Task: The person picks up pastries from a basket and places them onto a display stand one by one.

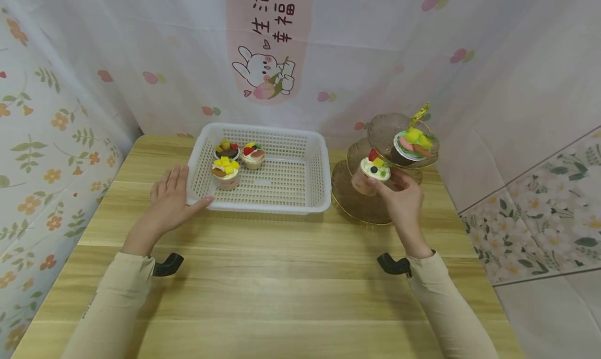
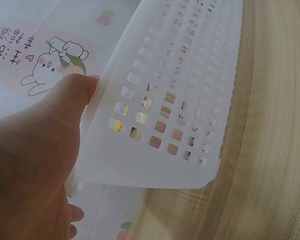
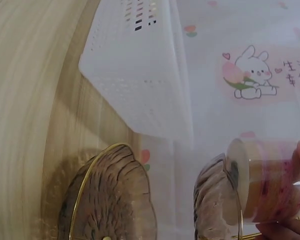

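One cupcake point(image 1: 409, 144) already topped the stand point(image 1: 351, 201), three cups point(image 1: 226, 174) remained in the basket point(image 1: 267, 208), the right grip point(image 1: 406, 197) pinching another dessert point(image 1: 367, 177), the left grip point(image 1: 170, 201) spread.

The left hand point(image 2: 35, 140) rests its thumb on a white basket point(image 2: 147, 167), printed cloth point(image 2: 65, 35) on the far side, table point(image 2: 275, 120) nearer.
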A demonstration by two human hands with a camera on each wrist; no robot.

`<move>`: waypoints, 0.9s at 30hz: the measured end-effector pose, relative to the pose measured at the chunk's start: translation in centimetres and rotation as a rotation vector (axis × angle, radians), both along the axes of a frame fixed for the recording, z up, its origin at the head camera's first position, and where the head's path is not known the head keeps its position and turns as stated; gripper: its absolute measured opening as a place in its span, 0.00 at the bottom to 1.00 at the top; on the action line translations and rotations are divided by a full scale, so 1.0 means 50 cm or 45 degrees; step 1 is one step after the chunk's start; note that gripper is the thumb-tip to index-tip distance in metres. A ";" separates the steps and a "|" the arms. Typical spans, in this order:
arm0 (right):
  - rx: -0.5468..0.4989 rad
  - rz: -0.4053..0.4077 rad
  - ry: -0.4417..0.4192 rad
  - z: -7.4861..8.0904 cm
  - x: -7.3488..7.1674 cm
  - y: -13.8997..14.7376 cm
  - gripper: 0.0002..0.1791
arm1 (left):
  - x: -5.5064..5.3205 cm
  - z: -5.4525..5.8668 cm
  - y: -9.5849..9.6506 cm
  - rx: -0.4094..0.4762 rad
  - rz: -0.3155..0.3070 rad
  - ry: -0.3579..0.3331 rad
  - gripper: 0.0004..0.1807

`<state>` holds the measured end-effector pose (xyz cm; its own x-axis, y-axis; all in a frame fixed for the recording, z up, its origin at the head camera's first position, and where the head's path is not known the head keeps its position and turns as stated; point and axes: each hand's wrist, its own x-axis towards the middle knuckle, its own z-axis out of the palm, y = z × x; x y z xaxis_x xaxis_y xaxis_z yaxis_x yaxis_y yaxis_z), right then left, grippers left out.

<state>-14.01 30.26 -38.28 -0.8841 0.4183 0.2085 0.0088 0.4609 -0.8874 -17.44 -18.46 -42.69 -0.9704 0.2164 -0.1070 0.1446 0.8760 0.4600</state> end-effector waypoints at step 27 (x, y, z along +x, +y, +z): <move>-0.075 -0.135 0.135 -0.011 -0.035 0.001 0.31 | 0.001 0.003 -0.001 0.020 -0.008 -0.015 0.60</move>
<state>-15.77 30.30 -38.81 -0.8088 0.5221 0.2707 -0.0406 0.4098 -0.9113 -17.41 -18.48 -42.54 -0.9678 0.2243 -0.1146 0.1449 0.8678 0.4753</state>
